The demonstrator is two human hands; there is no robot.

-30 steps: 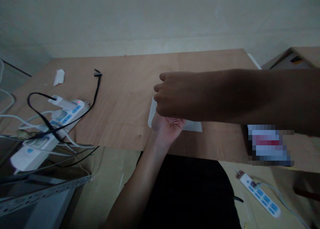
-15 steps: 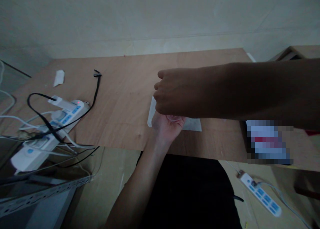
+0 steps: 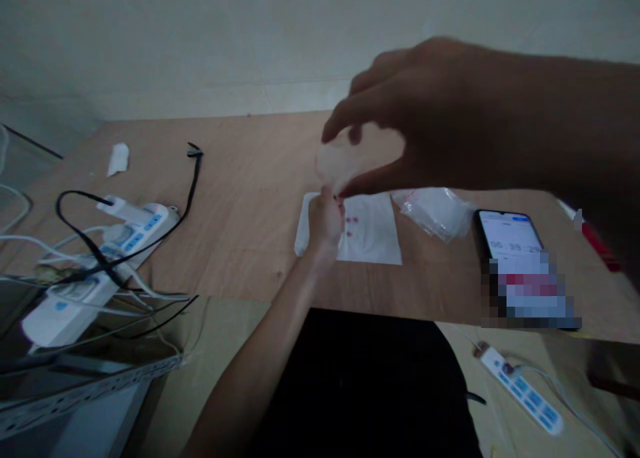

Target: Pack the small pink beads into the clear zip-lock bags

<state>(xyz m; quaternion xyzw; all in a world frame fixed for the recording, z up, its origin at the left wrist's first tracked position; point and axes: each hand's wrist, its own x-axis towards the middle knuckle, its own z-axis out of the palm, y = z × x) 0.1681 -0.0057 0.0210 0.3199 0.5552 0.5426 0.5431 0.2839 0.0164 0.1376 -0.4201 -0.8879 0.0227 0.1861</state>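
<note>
A thin, see-through round thing [image 3: 331, 163], like a clear loop or disc, is up above the table, its edges faint and blurred. My right hand [image 3: 400, 115] curves over it, index fingertip at its upper edge and thumb near its lower edge. Just below, my left hand [image 3: 326, 218] is closed, its fingertips against the bottom of the clear thing; most of its fingers are hidden. Under my left hand lies a white sheet [image 3: 373, 241], with several small red beads [image 3: 353, 220] on it.
Right of the sheet is a crumpled clear plastic bag [image 3: 437, 211], then a phone [image 3: 510, 235] and a red object [image 3: 600, 245]. At left lie a power strip [image 3: 125, 238] with tangled cables, a black cable [image 3: 193, 185] and a white scrap [image 3: 119, 159].
My right hand has lifted and drawn back rightward, its fingers spreading from a curled pose. My left hand has moved slightly up and turned. The clear thing is now above the left hand, not in its palm.
</note>
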